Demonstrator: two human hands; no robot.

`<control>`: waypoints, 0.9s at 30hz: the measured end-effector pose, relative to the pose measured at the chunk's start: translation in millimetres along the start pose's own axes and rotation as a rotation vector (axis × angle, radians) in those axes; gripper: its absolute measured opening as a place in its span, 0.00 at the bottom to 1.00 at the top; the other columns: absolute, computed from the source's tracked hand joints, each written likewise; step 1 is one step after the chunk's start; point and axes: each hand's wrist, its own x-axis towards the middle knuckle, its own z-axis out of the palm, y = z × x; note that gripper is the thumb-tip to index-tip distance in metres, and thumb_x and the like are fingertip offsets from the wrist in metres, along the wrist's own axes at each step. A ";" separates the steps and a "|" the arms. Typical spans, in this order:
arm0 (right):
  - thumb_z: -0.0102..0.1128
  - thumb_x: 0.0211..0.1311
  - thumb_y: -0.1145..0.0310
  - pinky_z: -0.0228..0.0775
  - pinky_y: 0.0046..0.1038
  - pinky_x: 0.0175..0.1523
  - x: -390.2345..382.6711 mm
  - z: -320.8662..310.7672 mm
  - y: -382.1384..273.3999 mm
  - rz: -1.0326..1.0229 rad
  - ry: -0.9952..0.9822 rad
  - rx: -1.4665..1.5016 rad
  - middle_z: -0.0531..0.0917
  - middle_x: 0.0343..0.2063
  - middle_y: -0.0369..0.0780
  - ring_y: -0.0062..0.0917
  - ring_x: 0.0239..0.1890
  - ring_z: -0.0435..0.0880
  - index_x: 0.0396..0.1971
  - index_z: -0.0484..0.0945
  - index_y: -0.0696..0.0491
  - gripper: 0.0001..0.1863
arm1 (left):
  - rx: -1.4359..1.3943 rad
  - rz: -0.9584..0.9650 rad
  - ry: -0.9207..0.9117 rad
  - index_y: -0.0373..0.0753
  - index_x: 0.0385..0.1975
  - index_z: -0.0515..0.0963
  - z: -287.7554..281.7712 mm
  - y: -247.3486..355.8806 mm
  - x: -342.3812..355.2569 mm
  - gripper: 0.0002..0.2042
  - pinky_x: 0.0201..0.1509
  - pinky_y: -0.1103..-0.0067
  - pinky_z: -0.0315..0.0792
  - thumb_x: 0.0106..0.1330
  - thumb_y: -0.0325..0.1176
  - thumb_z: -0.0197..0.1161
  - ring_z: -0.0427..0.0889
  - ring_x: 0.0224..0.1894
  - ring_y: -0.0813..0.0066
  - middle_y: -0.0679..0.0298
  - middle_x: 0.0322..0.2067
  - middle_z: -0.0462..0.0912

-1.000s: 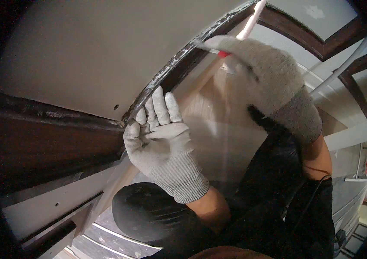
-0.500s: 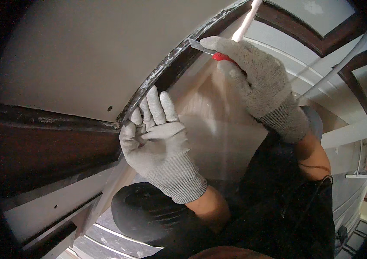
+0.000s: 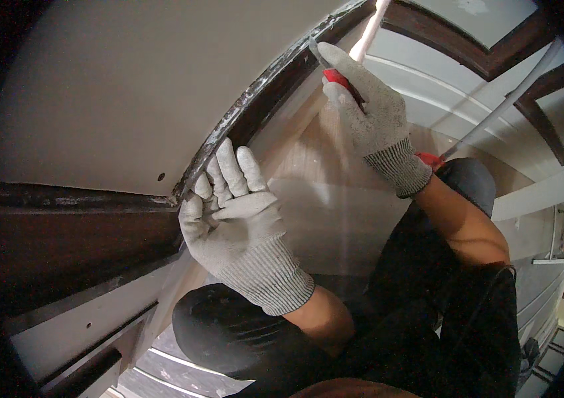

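Note:
My right hand [image 3: 378, 116], in a grey knit glove, is closed around the red handle of a utility knife [image 3: 336, 77]. Its short metal blade points up and to the left, close to the whitish, scuffed edge of a curved dark frame [image 3: 265, 109]. Whether the blade touches that edge, I cannot tell. My left hand [image 3: 232, 229], gloved alike, lies palm up beneath the frame's corner. Its fingers are stretched out against the dark edge, with nothing visible in the palm. A large pale panel [image 3: 116, 99] fills the frame.
A dark lower rail [image 3: 76, 229] runs off to the left. At upper right stand pale panels with dark trim [image 3: 488, 63] and a grey pipe or hose [image 3: 501, 109]. Something red [image 3: 430, 160] lies behind my right wrist. My dark-clad knees [image 3: 219, 328] are below.
My right hand has moved up and slightly left with the knife, and its blade now points more steeply upward. My left hand stays in nearly the same place at the frame.

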 end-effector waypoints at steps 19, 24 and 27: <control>0.53 0.74 0.68 0.75 0.33 0.61 4.8 -5.2 -3.1 -0.086 -0.031 -0.048 0.85 0.54 0.46 0.36 0.55 0.85 0.64 0.76 0.50 0.21 | -0.001 -0.002 0.000 0.29 0.41 0.81 0.8 2.4 -0.8 0.10 0.75 0.50 0.61 0.61 0.25 0.60 0.73 0.68 0.50 0.46 0.55 0.82; 0.53 0.74 0.70 0.75 0.31 0.60 9.6 -12.3 -0.3 -0.064 -0.055 -0.084 0.85 0.52 0.46 0.33 0.52 0.86 0.64 0.76 0.52 0.21 | -0.012 -0.005 0.009 0.29 0.42 0.80 2.4 2.9 -1.6 0.11 0.76 0.50 0.61 0.61 0.26 0.60 0.73 0.68 0.49 0.46 0.55 0.82; 0.53 0.75 0.69 0.75 0.30 0.59 5.7 -9.4 2.3 -0.152 -0.090 -0.085 0.85 0.50 0.45 0.30 0.51 0.86 0.64 0.76 0.52 0.20 | -0.023 0.008 0.039 0.28 0.43 0.80 2.6 2.5 -2.0 0.12 0.76 0.51 0.61 0.62 0.27 0.59 0.73 0.68 0.50 0.46 0.55 0.82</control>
